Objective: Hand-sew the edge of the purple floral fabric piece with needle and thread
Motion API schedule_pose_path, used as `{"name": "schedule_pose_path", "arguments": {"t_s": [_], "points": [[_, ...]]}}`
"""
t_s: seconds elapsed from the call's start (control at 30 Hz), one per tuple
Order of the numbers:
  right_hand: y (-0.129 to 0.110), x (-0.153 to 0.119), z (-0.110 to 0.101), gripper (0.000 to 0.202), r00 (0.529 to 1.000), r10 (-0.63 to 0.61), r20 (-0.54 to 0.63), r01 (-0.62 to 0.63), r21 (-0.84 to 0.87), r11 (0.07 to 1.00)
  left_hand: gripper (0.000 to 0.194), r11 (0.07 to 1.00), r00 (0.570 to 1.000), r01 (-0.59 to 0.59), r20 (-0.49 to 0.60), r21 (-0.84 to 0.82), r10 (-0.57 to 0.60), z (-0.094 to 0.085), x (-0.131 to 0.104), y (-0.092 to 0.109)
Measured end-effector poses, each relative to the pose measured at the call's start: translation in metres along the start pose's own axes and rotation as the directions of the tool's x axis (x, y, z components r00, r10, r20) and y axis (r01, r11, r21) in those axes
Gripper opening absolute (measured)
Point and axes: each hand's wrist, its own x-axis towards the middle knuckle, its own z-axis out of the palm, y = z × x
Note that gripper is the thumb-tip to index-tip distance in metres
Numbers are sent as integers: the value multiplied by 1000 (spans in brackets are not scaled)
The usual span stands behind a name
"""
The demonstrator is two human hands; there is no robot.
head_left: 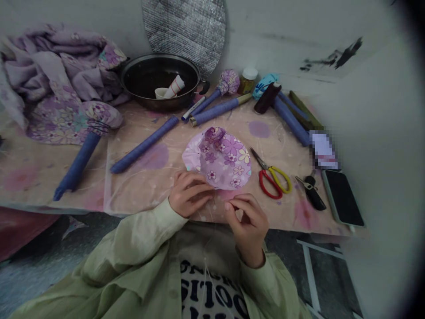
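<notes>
A round piece of purple floral fabric [224, 166] lies on the table in front of me, gathered at its upper edge. My left hand [191, 193] is closed at its lower edge, pinching the fabric between thumb and fingers. Just right of it, my right hand [249, 220] is closed in a pinch near the same edge; what sits between its fingertips is too small to make out. A thin pale thread [206, 261] hangs over my shirt below the hands. Scissors with red and yellow handles [270, 177] lie to the right of the fabric.
Blue-wrapped sticks [146, 144] lie across the table. A black wok [159, 79] holding a paper cup stands at the back, left of a jar [248, 79]. Crumpled floral cloth [56, 88] fills the left. A dark thread spool [267, 98], snips [312, 192] and a phone [343, 197] are rightward.
</notes>
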Motion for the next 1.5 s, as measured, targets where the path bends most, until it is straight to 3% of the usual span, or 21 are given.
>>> {"name": "schedule_pose_path", "arguments": {"t_s": [0.23,0.47,0.73,1.5], "points": [[-1,2,1,13,1000,8,4,-8,-6,1000,11,1000,999,-12,35,11,12,-7,8,2],[-3,3,1,12,1000,11,7,-11,-11,1000,18,998,987,33,158,-46,-25,-12,12,0],[-3,3,1,12,1000,7,5,-7,-1,1000,5,997,983,3,181,-72,10,-10,16,-6],[-3,2,-1,14,1000,4,-2,-4,7,1000,13,997,965,13,261,-79,8,-7,17,-14]]}}
